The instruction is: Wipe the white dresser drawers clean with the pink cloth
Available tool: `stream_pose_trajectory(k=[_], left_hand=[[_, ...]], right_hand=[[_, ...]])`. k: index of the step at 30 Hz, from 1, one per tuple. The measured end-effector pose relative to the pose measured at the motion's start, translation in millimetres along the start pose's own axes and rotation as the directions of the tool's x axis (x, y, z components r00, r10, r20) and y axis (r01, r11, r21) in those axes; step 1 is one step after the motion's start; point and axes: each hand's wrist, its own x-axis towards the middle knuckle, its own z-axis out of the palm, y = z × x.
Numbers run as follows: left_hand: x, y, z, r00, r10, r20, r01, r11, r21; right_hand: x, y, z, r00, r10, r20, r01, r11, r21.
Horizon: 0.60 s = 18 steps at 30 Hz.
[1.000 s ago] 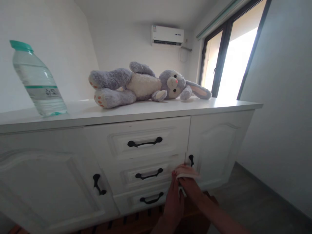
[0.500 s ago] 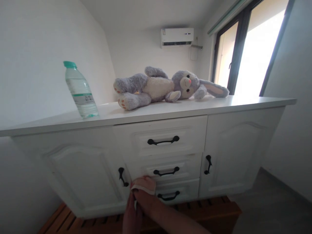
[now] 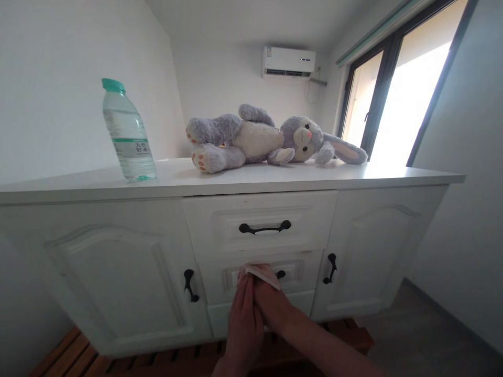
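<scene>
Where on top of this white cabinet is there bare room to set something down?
The cabinet top lies bare from the plush rabbit ear tip to the right corner. A narrower patch lies between the water bottle and the rabbit's feet, another left of the bottle. The middle back is crowded by the rabbit.

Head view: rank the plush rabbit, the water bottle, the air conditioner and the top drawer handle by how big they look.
1. Plush rabbit, widest by far.
2. Water bottle.
3. Air conditioner and top drawer handle span alike; the air conditioner hangs much farther off, so its look understates it.
</scene>
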Motion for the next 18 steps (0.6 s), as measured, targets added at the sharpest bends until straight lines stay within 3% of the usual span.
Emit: stream_pose_trajectory(k=[4, 7, 9, 11, 14, 16, 18], left_hand=[[35.8, 51.5, 24.8, 0.968, 0.088, 0.235, -0.076, 0.995, -0.062], [54.5, 85.3, 46.1, 0.913, 0.196, 0.357, -0.13, 0.971, -0.2], [56.0, 93.4, 61.8, 0.886, 0.254, 0.388, -0.146, 0.947, -0.287], [47.5, 87.8, 76.2, 0.873, 0.249, 0.419, -0.117, 0.942, -0.314], [22.7, 61.0, 89.0, 0.845, 0.163, 0.509, -0.015, 0.959, -0.282], [5.2, 38.3, 88.3, 0.83, 0.105, 0.549, 0.033, 0.971, -0.235], [-9.4, 15.1, 79.4, 0.848, 0.036, 0.528, 0.064, 0.983, -0.17]], right_hand=[[-28.0, 35.9, -44.2, 0.994, 0.113, 0.001, -0.11, 0.972, 0.207], [-60.0, 73.8, -64.8, 0.978, 0.201, -0.055, -0.191, 0.971, 0.146], [-82.6, 96.2, -62.5, 0.96, 0.249, -0.126, -0.238, 0.966, 0.101], [-102.4, 110.1, -47.6, 0.942, 0.294, -0.162, -0.284, 0.955, 0.082], [-117.0, 111.2, -15.0, 0.931, 0.356, -0.079, -0.351, 0.933, 0.079], [-112.1, 100.6, 5.6, 0.921, 0.388, 0.022, -0.389, 0.92, 0.046], [-95.9, 83.1, 24.0, 0.91, 0.399, 0.107, -0.401, 0.916, -0.008]])
